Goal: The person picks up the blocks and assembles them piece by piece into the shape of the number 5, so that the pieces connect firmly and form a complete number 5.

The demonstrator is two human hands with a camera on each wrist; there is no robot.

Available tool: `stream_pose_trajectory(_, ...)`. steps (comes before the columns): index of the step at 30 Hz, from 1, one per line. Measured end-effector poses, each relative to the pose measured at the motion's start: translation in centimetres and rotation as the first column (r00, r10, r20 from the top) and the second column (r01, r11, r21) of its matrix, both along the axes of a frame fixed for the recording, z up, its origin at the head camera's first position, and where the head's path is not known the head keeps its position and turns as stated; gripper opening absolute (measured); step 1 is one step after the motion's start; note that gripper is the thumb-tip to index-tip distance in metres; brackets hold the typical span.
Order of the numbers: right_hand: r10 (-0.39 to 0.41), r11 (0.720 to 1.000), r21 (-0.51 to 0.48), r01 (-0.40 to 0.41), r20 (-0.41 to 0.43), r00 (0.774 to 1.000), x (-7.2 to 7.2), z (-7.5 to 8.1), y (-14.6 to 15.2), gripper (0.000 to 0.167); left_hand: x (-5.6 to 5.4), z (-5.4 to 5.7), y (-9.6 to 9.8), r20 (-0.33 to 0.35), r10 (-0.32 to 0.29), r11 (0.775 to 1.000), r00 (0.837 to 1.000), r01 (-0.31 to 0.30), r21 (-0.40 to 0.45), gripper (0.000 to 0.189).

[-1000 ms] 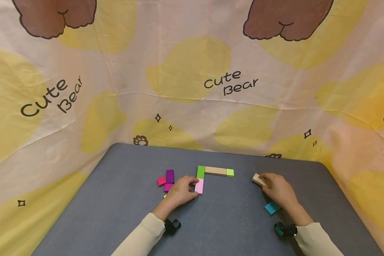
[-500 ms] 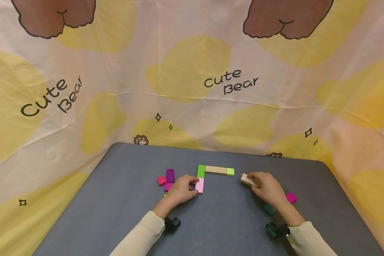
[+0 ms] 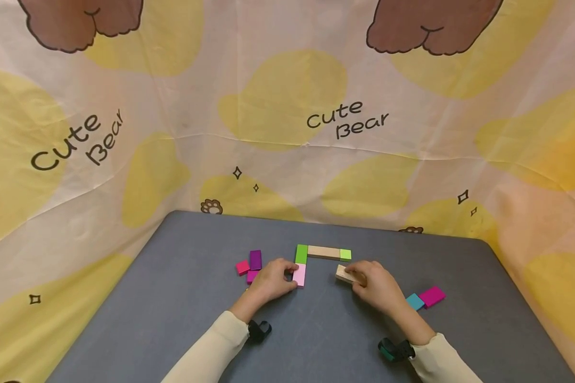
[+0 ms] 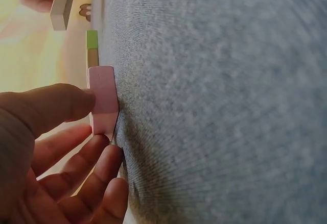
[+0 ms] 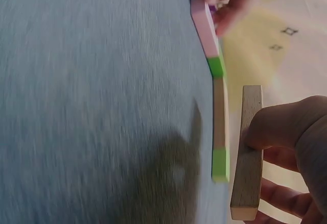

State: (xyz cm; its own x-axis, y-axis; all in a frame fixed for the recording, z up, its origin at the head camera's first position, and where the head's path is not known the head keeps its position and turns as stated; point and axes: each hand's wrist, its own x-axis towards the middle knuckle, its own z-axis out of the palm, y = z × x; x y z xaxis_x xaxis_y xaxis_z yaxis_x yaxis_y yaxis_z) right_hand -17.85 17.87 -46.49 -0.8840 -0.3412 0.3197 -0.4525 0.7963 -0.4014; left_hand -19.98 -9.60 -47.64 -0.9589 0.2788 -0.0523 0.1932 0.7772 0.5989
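Note:
In the head view, my left hand point(image 3: 270, 280) pinches a pink wooden block point(image 3: 299, 276) lying on the grey table, thumb on one side and fingertips at its end. The pink block runs on from a green block point(image 3: 301, 254). From there a plain wooden block point(image 3: 323, 252) extends right to a light green block point(image 3: 345, 255), forming a corner. My right hand point(image 3: 377, 287) grips a second plain wooden block point(image 3: 344, 273) between thumb and fingers, to the right of the pink one. Seen in the right wrist view, this held wooden block point(image 5: 248, 155) is above the table, its shadow below.
Left of my left hand lie a purple block point(image 3: 255, 259), a red-pink block point(image 3: 242, 267) and a magenta block point(image 3: 252, 276). A blue block point(image 3: 415, 301) and another magenta block point(image 3: 432, 297) lie beyond my right forearm. A printed cloth point(image 3: 268, 175) hangs behind the table.
My right hand has carried the wooden block leftward towards the pink block, uncovering the blue and magenta blocks at right. My left hand has stayed at the pink block.

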Motion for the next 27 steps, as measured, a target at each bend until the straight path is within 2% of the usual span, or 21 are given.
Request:
stream_pose_trajectory(5,0.029,1.0,-0.003,-0.029,0.001,1.0,0.4,-0.4,-1.7,0.033,0.0,0.0,0.0,0.006,0.003,1.0,1.0,-0.003,-0.013,0.041)
stream_pose_trajectory(16,0.052,0.999,0.002,-0.052,0.034,0.998,0.9,-1.0,-4.8,0.031,-0.2,0.1,0.2,-0.034,-0.006,1.0,0.999,0.006,-0.02,0.039)
stream_pose_trajectory(27,0.048,0.999,0.004,-0.049,0.049,0.998,0.8,-1.8,-6.3,0.03,-0.2,0.2,0.3,-0.028,0.001,0.999,1.0,-0.002,-0.035,0.039)
